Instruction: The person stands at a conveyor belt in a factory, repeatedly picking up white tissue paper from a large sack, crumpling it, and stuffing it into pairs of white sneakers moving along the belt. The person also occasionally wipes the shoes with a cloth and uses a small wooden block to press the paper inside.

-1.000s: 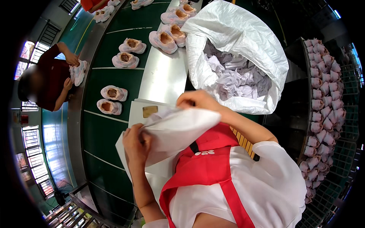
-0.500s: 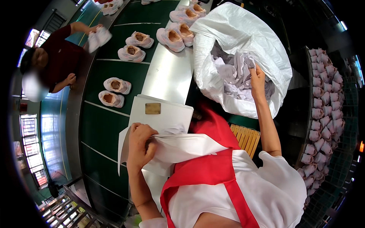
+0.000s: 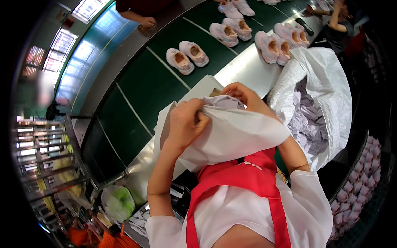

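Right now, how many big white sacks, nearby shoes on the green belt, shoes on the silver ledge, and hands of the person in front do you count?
Big white sack: 1
Shoes on the green belt, nearest two pairs: 4
Shoes on the silver ledge: 4
Person's own hands, left hand and right hand: 2
Total: 11

Bright barred windows [image 3: 61, 46] beside a glossy blue floor [image 3: 84, 68]
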